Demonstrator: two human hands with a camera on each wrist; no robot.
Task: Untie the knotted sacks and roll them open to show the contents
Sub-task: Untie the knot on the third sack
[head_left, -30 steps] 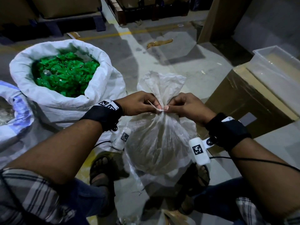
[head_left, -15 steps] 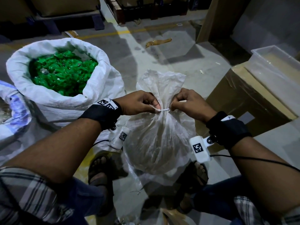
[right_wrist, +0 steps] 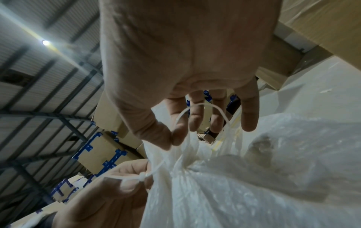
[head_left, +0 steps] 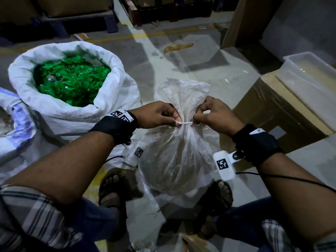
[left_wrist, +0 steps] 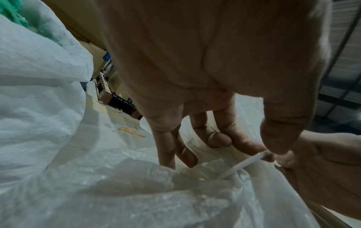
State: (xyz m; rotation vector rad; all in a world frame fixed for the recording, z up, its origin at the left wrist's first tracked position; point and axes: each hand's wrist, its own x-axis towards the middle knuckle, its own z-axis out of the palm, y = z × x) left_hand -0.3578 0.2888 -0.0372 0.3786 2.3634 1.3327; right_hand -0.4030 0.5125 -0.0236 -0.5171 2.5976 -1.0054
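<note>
A translucent plastic sack [head_left: 178, 160] stands on the floor between my feet, its neck bunched and bound by a white string tie [head_left: 182, 123]. My left hand [head_left: 160, 115] pinches the string's left end with its small knot at the neck. My right hand [head_left: 209, 113] pinches the string on the right side. In the left wrist view the string [left_wrist: 242, 165] runs taut from under my thumb to the sack [left_wrist: 136, 192]. In the right wrist view a loop of string [right_wrist: 203, 108] arcs over my fingers, and the knot [right_wrist: 142, 175] sits under the other hand's thumb.
An opened white woven sack [head_left: 63, 110], rolled down, shows green packets [head_left: 72, 82] at the left. Another sack [head_left: 11, 124] lies at the far left. A cardboard box [head_left: 272, 113] with a clear plastic tub [head_left: 312, 70] stands at the right. Pallets line the back.
Both hands have drawn apart along the neck, stretching the white string out between them. The sack stays in place.
</note>
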